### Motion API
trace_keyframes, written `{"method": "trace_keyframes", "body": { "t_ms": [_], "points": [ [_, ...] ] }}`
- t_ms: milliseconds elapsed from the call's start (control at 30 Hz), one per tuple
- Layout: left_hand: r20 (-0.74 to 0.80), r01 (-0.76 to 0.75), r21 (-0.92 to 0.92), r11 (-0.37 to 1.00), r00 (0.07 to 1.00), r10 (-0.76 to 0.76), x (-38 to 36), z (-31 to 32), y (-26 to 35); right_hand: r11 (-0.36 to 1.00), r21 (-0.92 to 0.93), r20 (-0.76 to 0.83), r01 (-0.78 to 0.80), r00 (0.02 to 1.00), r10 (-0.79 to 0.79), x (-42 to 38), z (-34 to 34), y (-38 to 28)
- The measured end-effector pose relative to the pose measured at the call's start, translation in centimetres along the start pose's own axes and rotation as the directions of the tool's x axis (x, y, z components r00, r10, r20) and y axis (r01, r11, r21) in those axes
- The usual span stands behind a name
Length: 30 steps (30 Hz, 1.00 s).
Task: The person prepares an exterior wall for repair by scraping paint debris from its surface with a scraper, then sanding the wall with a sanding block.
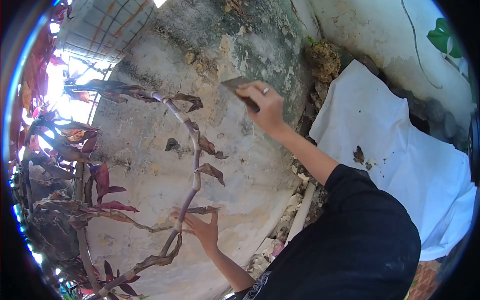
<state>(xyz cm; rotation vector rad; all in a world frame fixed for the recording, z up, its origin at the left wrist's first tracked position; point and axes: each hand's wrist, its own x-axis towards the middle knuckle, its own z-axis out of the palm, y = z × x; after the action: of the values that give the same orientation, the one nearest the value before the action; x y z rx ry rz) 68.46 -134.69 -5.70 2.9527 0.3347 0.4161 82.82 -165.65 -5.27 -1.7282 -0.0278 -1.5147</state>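
My right hand, with a ring on one finger, is wrapped round a flat scraper. The blade lies against the stained, peeling wall. Lower in the view, my left hand is open with its fingers spread on the wall, right beside a bare plant stem; the stem passes in front of some fingertips. Dry, curled leaves hang from this bent stem, between the camera and the wall.
White cloth with dark debris on it covers the ground at right. Rubble and a pale pipe run along the wall's base. Red-leaved plants crowd the left side. A porous rock sits near the corner.
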Motion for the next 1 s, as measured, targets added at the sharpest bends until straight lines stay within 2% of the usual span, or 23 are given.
{"method": "trace_keyframes", "body": {
  "t_ms": [67,133,167,267,333,467,533,567,633,667,767,833,967,1000],
  "points": [
    [-0.010,-0.003,0.007,1.000,1.000,0.003,0.1,0.1,0.1,1.000,0.009,-0.020,0.029,0.999,-0.029,-2.2,1.2,-0.6],
    [-0.039,0.004,-0.012,1.000,0.999,-0.004,0.1,0.4,0.2,0.988,0.139,-0.053,0.060,0.997,-0.053,-3.5,2.8,-1.2],
    [-0.040,0.004,-0.005,1.000,0.999,-0.004,0.2,0.6,0.2,0.988,0.142,-0.055,0.055,0.997,-0.047,-3.6,3.4,-1.6],
    [-0.052,0.015,0.022,1.000,0.999,-0.014,0.2,0.9,-0.1,0.992,0.108,-0.087,0.060,0.995,-0.050,-3.7,5.2,-2.5],
    [-0.024,0.014,-0.004,1.000,1.000,-0.014,0.3,0.9,-0.3,0.996,0.018,-0.177,0.087,0.981,-0.082,-3.6,6.4,-2.5],
    [-0.019,-0.008,0.016,1.000,1.000,0.009,0.5,1.4,-0.8,0.996,0.028,-0.218,0.085,0.973,-0.077,-3.6,8.1,-2.0],
    [-0.109,-0.085,-0.091,0.992,0.991,0.075,0.1,0.9,0.3,0.993,0.023,-0.234,0.113,0.967,-0.104,-3.6,8.3,-1.8],
    [-0.106,-0.086,-0.089,0.992,0.991,0.076,0.1,0.6,0.8,0.994,0.022,-0.233,0.109,0.967,-0.101,-3.6,8.4,-1.6],
    [-0.031,0.039,0.018,0.999,0.999,-0.039,0.1,0.3,1.5,0.989,0.037,-0.210,0.144,0.969,-0.134,-3.6,8.3,-1.4],
    [-0.031,0.038,0.022,0.999,0.999,-0.037,0.0,0.2,1.6,0.989,0.037,-0.211,0.140,0.969,-0.129,-3.7,8.4,-1.1],
    [0.009,0.069,0.030,0.997,0.998,-0.069,0.2,0.0,1.3,0.978,-0.007,-0.218,0.210,0.954,-0.206,-3.5,8.7,0.1],
    [0.007,-0.011,0.095,0.995,1.000,0.011,0.3,0.1,0.8,0.955,0.003,-0.221,0.297,0.931,-0.289,-3.2,8.3,1.0],
    [0.075,0.025,0.076,0.997,0.997,-0.031,0.4,-0.1,1.4,0.916,-0.009,-0.194,0.401,0.898,-0.395,-2.1,7.5,2.8],
    [0.039,0.019,0.062,0.998,0.999,-0.022,0.3,-0.1,1.3,0.885,0.010,-0.173,0.465,0.873,-0.456,-1.7,7.3,3.4]
  ]
}}
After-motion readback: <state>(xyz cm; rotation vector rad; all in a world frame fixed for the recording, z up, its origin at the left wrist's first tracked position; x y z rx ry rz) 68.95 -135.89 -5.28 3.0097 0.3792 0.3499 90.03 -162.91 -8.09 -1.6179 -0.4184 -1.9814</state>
